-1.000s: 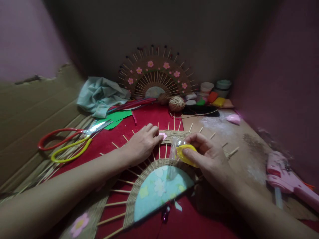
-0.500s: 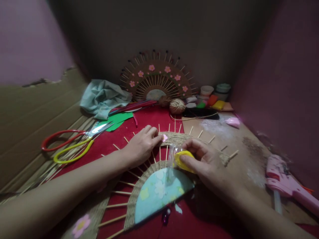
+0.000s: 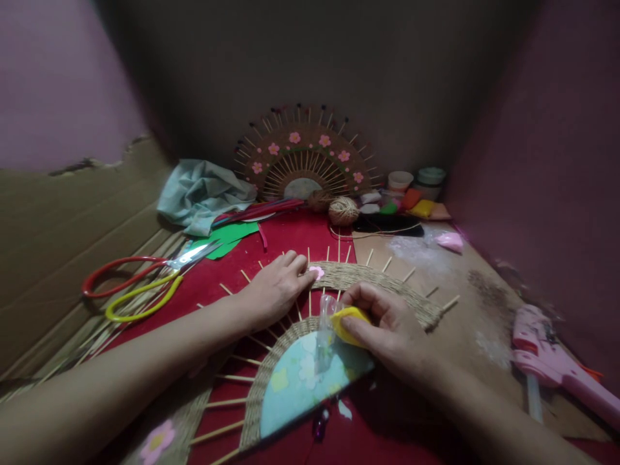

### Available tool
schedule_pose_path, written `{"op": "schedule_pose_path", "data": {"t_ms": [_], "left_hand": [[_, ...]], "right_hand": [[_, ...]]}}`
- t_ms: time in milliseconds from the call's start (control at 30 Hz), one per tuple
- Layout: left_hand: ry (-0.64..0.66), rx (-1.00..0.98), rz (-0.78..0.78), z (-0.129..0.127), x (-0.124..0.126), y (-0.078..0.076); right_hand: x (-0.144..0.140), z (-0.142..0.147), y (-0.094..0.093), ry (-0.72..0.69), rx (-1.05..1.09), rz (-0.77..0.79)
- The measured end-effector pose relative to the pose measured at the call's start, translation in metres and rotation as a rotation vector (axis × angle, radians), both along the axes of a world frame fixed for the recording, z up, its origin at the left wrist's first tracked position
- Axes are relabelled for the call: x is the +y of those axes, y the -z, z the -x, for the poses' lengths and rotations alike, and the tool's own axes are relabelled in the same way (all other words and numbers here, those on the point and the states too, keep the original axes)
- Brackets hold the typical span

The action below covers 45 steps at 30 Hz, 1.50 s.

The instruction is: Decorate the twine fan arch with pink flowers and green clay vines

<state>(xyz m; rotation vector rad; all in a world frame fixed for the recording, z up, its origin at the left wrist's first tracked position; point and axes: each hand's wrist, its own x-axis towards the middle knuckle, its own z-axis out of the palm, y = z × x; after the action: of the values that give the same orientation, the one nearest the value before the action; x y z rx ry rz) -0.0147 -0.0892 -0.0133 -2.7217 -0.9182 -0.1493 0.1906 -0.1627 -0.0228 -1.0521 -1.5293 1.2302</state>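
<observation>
A dim corner is filling the frame, with a grey back wall across the top and pinkish walls rising at the upper left and right. A red cloth [image 3: 290, 239] is covering the middle of the work surface, a bare brown board [image 3: 465, 303] is lying to its right, and a torn cardboard sheet [image 3: 62, 219] is leaning along the left edge.

At lower centre a half-round woven fan [image 3: 382, 281] of twine and wooden sticks is lying flat, its pale blue flowered centre [image 3: 300, 381] pointing toward the bottom of the frame. The left hand [image 3: 274, 287] is resting on the fan's upper left, fingers half curled, fingertips pressing a small pink flower [image 3: 316, 272] onto the woven band. The right hand [image 3: 387, 326] is closing thumb and fingers around a yellow lump in clear wrap [image 3: 346, 321], held just above the fan's inner woven rim, right of centre.

Red and yellow scissors [image 3: 140, 284] are lying at mid left. A finished flowered fan [image 3: 305, 161] is standing against the back wall at upper centre, with a twine ball [image 3: 343, 210] in front of it and a crumpled teal cloth [image 3: 203, 190] to its left. A pink glue gun [image 3: 552, 361] is lying at lower right.
</observation>
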Motion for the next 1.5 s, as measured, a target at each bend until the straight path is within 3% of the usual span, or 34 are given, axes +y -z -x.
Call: {"op": "schedule_pose_path", "data": {"t_ms": [333,433,567,633,733,867,933,1067,1267,1500], "left_hand": [[-0.128,-0.339,0.001,0.028,0.010,-0.038],[-0.183,-0.493,0.188,0.027,0.000,-0.050],[-0.190,-0.738,0.603,0.003,-0.025,-0.059],[-0.176,-0.802,0.740,-0.010,-0.035,-0.059],[-0.146,-0.818,0.776,-0.018,-0.039,-0.056],[-0.187,-0.728,0.576,0.000,-0.020,-0.052],[-0.260,-0.659,0.503,0.017,-0.003,-0.048],[-0.440,-0.706,0.421,0.053,0.037,-0.032],[-0.598,-0.757,0.429,0.090,0.071,-0.003],[-0.600,-0.782,0.456,0.107,0.079,0.016]], "right_hand": [[0.008,-0.007,-0.009,0.179,0.285,0.217],[0.008,-0.006,-0.008,0.165,0.272,0.223],[0.005,-0.002,-0.007,0.113,0.309,0.184],[0.004,0.000,-0.008,0.119,0.320,0.162],[0.003,0.000,-0.011,0.157,0.298,0.131],[0.006,-0.011,-0.020,0.258,0.195,0.036],[0.010,-0.022,-0.026,0.289,0.041,0.007],[0.029,-0.061,-0.038,0.440,-0.382,-0.041],[0.071,-0.130,-0.039,0.726,-0.691,0.050],[0.101,-0.160,-0.025,0.688,-0.938,0.250]]}}
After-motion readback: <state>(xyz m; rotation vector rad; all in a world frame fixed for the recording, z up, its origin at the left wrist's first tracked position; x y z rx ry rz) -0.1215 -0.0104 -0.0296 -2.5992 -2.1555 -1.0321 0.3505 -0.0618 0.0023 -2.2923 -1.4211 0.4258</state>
